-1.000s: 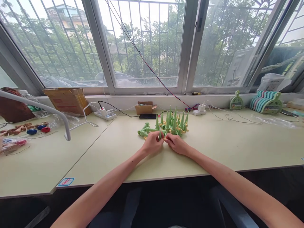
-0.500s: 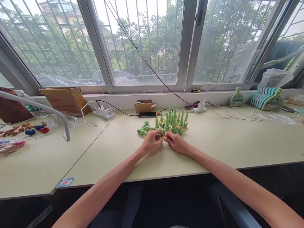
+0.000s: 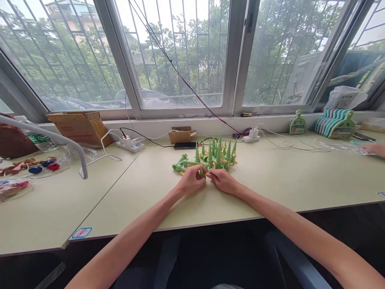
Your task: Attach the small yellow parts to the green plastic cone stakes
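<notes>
My left hand is closed around a green plastic watering spike, its pointed tip upward. Close beside it, my right hand pinches a small yellow valve piece at the spike's side; whether the two are joined is too small to tell. Just behind my hands, several green watering spikes with yellow valves stand upright in a cluster. Left of them, some green tube-like pieces lie on the table, partly hidden by my left hand.
A black phone and a small open cardboard box sit behind the spikes. Power strips and cables run along the sill. A white metal rod crosses the left side. Another person's hand rests at the right edge.
Another person's hand has come further into view at the right edge. My view has shifted slightly; my two hands stay together at the same spike and yellow piece.
</notes>
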The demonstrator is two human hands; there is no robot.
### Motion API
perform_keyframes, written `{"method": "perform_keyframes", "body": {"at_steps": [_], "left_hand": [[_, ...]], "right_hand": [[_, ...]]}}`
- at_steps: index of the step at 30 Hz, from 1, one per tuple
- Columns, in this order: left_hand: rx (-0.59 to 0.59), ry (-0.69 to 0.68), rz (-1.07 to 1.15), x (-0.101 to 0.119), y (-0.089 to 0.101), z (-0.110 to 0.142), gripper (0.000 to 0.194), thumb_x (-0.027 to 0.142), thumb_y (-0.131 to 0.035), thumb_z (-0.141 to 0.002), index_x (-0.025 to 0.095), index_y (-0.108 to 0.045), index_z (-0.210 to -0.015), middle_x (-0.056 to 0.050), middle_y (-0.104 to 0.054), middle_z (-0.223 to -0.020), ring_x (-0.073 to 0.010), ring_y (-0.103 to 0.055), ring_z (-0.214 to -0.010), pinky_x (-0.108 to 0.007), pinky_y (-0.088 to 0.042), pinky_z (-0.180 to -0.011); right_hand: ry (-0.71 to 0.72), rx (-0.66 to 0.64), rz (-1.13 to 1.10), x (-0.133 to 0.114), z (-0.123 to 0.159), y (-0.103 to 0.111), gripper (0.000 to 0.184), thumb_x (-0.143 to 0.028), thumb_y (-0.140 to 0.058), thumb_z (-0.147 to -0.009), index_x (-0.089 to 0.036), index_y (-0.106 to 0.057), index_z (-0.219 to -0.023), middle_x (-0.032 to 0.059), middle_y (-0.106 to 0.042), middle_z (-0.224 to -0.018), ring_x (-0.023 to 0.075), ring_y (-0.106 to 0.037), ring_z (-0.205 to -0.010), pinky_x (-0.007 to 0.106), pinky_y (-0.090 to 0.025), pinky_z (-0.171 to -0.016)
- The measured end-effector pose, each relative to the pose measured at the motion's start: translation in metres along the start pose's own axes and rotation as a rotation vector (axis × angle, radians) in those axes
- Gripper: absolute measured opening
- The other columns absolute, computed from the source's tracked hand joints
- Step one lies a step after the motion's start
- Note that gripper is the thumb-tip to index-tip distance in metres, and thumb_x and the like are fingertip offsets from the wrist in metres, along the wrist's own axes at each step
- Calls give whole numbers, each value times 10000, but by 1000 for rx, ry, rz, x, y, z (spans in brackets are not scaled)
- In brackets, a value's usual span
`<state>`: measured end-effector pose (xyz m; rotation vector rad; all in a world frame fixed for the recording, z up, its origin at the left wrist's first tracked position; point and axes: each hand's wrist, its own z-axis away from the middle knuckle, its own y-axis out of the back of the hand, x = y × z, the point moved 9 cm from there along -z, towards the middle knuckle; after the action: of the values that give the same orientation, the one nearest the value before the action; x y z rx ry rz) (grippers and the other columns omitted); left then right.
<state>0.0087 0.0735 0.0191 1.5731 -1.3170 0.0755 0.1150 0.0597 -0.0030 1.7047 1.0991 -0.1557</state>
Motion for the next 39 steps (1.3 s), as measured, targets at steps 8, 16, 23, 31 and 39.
{"method": "perform_keyframes", "body": {"at_steps": [8, 16, 23, 31, 39], "left_hand": [[19, -15, -57, 3, 2, -2, 97, 125, -551, -712, 164, -608, -781, 22, -592, -716, -67, -460, -543, -202, -390, -545], [-11, -15, -30, 4, -1, -2, 109, 108, -551, -705, 165, -597, -786, 22, -591, -722, -69, -465, -552, -199, -397, -547], [-8, 5, -15, -2, -2, -2, 106, 115, -547, -709, 161, -597, -790, 16, -590, -748, -68, -463, -558, -200, -399, -542], [-16, 6, -8, -1, -2, -1, 118, 121, -540, -710, 158, -611, -796, 3, -609, -757, -76, -469, -563, -203, -402, -535], [5, 11, -42, 0, 0, -2, 110, 127, -561, -705, 163, -601, -800, 14, -600, -733, -74, -478, -548, -207, -404, -538]], "right_hand": [[-15, 24, -26, -1, 1, 3, 52, -236, -496, -925, -196, -514, -898, -35, -530, -669, 118, -453, -606, 229, -340, -612], [-15, 11, 0, -1, 1, 2, 76, -199, -471, -922, -192, -484, -847, -8, -561, -716, 125, -467, -620, 233, -343, -615], [-8, -4, 87, -1, 1, 0, 118, -197, -442, -946, -194, -471, -831, 7, -576, -715, 130, -481, -611, 232, -338, -605], [-23, -30, 186, 2, 2, -2, 157, -226, -416, -981, -190, -495, -850, 34, -620, -750, 142, -541, -641, 230, -343, -619], [-55, -35, 246, 2, 3, -2, 169, -233, -429, -985, -178, -527, -858, 46, -641, -760, 145, -562, -653, 231, -336, -613]]}}
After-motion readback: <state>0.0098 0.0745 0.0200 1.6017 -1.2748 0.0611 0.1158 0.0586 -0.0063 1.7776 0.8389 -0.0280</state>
